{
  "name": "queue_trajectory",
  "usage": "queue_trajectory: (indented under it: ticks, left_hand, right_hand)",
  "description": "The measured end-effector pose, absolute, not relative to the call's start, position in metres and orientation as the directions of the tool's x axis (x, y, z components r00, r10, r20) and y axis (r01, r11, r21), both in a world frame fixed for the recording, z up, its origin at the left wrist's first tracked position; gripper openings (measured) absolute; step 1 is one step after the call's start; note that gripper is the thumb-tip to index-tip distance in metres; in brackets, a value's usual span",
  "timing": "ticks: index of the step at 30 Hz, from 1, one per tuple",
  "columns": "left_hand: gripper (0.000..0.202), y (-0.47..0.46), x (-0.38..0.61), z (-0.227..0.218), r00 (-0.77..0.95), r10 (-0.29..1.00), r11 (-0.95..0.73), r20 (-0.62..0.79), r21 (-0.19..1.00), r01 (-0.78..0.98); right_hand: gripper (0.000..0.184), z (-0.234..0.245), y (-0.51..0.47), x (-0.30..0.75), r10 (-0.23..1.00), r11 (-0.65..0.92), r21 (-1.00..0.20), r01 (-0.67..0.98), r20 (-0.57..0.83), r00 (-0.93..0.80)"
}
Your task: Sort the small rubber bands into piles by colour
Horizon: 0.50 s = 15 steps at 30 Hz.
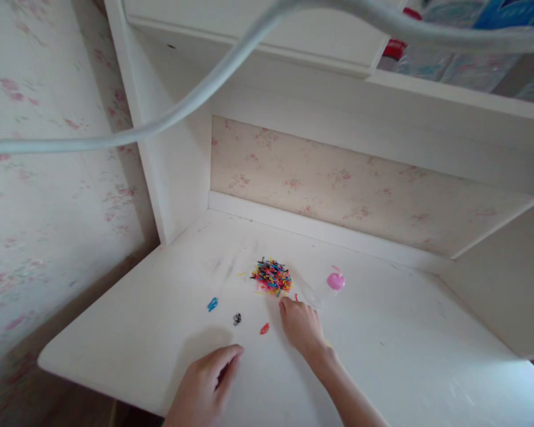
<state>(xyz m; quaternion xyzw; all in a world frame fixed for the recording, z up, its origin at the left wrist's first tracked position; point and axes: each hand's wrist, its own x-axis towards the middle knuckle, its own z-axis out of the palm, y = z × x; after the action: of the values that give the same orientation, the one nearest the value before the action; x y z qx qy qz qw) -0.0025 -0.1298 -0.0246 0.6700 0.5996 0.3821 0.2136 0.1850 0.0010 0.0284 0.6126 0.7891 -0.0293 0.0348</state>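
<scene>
A heap of small multicoloured elastic bands (272, 277) lies on the white desk (382, 356). My right hand (300, 325) rests palm down just below the heap, fingertips touching its near edge; the fingers look curled together. Three small sorted clusters lie to the left: blue (212, 304), black (237, 319) and red (264, 328). My left hand (207, 382) lies on the desk near the front edge, fingers loosely curved, holding nothing that I can see. A pink apple-shaped lid (336, 280) and a clear container (310, 293) lie right of the heap.
The desk sits in a white alcove with floral wallpaper (338, 184) behind and a side panel (169, 166) on the left. A shelf (449, 89) with packages hangs above. A blurred white cable (182, 107) crosses the top of the view.
</scene>
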Motion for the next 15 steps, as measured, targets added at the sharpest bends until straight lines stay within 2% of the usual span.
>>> queue_trajectory:
  ticks: [3, 6, 10, 15]
  left_hand:
    - [0.026, -0.13, -0.002, -0.023, -0.014, 0.967, -0.187, 0.254, 0.745, 0.64]
    - [0.027, -0.131, -0.002, -0.019, -0.022, 0.971, -0.172, 0.238, 0.759, 0.628]
    - [0.027, -0.131, -0.002, -0.015, -0.008, 0.977, -0.165, 0.212, 0.783, 0.6]
    - [0.027, -0.13, -0.002, -0.016, -0.004, 0.978, -0.163, 0.207, 0.78, 0.604]
  right_hand:
    - [0.036, 0.035, -0.003, 0.196, 0.973, 0.224, -0.041, 0.974, -0.046, -0.226]
    - [0.038, 0.041, -0.01, 0.214, 0.977, 0.21, -0.135, 0.968, -0.013, -0.214]
    - [0.035, 0.042, -0.024, 0.239, 0.959, 0.269, -0.238, 0.933, -0.022, -0.282]
    - [0.035, 0.04, -0.038, 0.251, 0.923, 0.354, -0.204, 0.913, -0.08, -0.376]
